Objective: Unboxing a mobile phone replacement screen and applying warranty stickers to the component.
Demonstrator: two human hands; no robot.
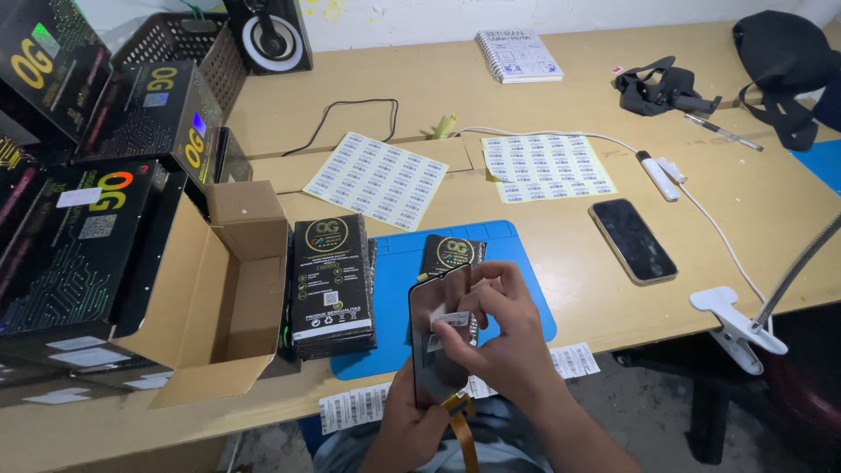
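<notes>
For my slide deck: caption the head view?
Left hand holds black screen panel; right hand presses white sticker on.

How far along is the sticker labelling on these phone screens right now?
Done: nothing clearly finished. In hand: the left hand holds a phone screen panel while the right hand presses a small white sticker onto its back. Left: a stack of black packets beside the open cardboard box.

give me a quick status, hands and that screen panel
Left hand grips dark screen panel from below, upright. Right hand presses small white sticker onto its back. Orange flex cable hangs under it. Nothing in the way.
</notes>
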